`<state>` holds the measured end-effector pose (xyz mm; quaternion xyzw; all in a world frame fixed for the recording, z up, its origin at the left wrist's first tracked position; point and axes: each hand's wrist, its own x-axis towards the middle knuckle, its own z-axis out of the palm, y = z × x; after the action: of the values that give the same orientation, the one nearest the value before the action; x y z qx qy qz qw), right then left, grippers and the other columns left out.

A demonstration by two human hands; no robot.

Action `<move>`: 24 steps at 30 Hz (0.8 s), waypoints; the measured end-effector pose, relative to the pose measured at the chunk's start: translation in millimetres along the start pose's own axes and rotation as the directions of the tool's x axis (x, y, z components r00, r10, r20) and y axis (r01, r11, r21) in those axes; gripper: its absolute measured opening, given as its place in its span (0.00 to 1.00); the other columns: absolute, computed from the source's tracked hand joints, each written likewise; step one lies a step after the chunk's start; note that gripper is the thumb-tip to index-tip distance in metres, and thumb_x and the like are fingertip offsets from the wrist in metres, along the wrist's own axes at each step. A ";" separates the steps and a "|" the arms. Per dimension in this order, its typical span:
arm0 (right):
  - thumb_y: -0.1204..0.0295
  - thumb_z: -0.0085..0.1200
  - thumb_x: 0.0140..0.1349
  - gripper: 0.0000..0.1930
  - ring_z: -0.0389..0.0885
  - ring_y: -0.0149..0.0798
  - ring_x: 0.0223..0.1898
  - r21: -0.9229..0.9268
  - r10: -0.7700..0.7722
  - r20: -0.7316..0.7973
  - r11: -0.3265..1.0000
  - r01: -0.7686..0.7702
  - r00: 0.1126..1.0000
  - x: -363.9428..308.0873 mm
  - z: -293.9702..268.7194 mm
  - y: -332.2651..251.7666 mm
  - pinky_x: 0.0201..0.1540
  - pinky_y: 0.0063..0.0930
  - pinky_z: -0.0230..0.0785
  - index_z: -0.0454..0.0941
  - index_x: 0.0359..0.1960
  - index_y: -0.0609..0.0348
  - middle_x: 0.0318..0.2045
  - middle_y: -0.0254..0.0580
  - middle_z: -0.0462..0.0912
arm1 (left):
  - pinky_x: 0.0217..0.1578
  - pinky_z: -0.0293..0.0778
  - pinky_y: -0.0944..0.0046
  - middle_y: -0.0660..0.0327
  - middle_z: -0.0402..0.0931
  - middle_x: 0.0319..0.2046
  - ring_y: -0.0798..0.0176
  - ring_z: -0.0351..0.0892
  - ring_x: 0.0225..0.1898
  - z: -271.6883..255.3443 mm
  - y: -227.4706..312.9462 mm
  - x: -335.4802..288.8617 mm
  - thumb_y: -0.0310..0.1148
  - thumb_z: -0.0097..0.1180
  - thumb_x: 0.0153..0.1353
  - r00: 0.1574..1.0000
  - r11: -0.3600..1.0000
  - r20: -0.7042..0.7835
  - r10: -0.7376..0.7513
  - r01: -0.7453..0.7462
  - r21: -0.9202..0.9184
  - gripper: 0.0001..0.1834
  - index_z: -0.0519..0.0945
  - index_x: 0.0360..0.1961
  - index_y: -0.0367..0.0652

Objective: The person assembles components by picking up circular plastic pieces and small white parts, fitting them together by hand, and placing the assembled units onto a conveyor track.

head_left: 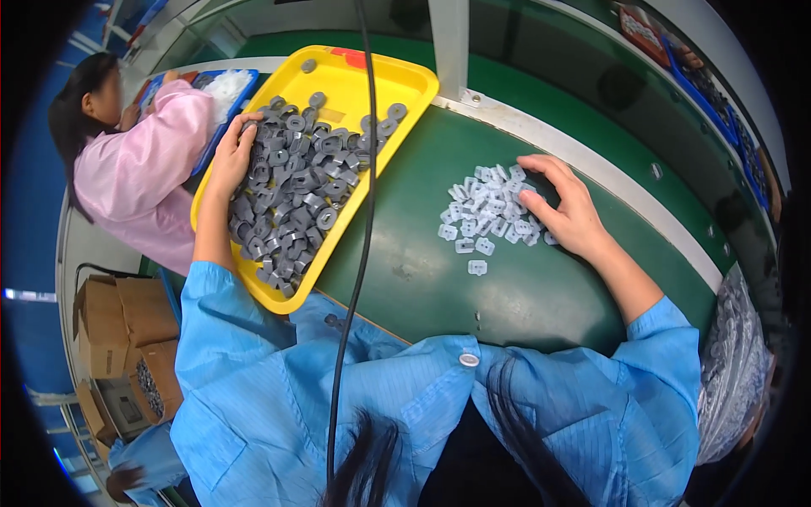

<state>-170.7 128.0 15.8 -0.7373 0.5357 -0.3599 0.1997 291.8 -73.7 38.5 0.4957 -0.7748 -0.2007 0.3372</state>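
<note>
My left hand (230, 159) lies over the left rim of a yellow tray (414, 82), its stretched fingertips at the edge of many small grey ring-shaped plastic parts (291, 182). No part shows between those fingers, though the far ones are partly hidden. On the green tabletop, to the right of the tray, is a loose heap of small translucent white plastic pieces (486, 207). My right hand (568, 207) curves around the heap's right side, thumb and fingers spread, fingertips touching or very near the outer pieces.
A black cable (369, 186) hangs across the view in front of the tray. At the left, a person in pink (139, 173) sits by a blue tray (245, 93) of parts. Cardboard boxes (127, 325) stand lower left; a clear plastic bag (733, 367) is at right.
</note>
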 end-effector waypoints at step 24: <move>0.72 0.53 0.61 0.08 0.74 0.23 0.30 0.602 0.284 0.117 0.742 -0.295 0.952 49.3 -16.8 48.8 0.27 0.18 0.70 0.79 0.38 0.63 0.28 0.32 0.78 | 0.50 0.67 0.64 0.52 0.78 0.41 0.56 0.76 0.46 88.0 15.2 140.3 0.36 0.45 0.65 0.947 0.979 0.295 -0.127 0.073 0.189 0.14 0.76 0.44 0.39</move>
<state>-206.5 66.6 9.4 -0.5435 0.4960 -0.4717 0.4859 179.3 -196.0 32.8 0.5252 -0.8060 -0.2229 0.1576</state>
